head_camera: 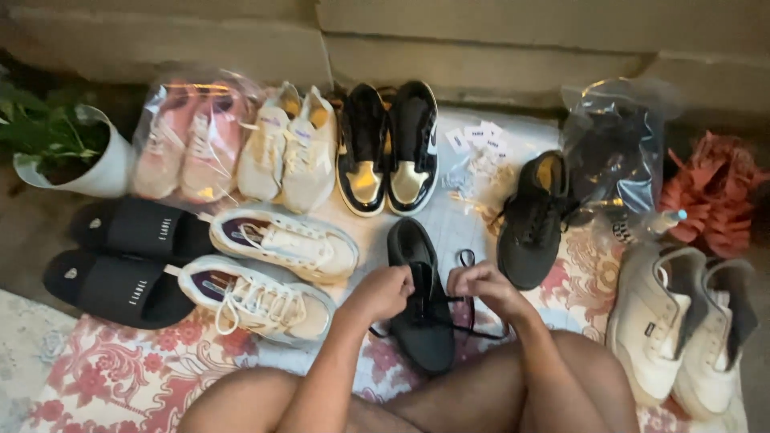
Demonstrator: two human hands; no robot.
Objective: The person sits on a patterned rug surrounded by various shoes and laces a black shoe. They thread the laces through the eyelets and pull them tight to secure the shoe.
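Both my hands, left [383, 293] and right [481, 285], pinch the black sneaker's [423, 309] laces [465, 258], fingers closed, shoe steadied between my knees.

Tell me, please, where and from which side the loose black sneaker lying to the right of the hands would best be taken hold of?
Probably at the collar of the black sneaker: its opening faces up at the far end, showing the yellow insole, so a grip could hook over the rim there from above. The right hand is nearest, so coming from the near left side seems easiest. The toe points toward the person, rounded and harder to pinch.
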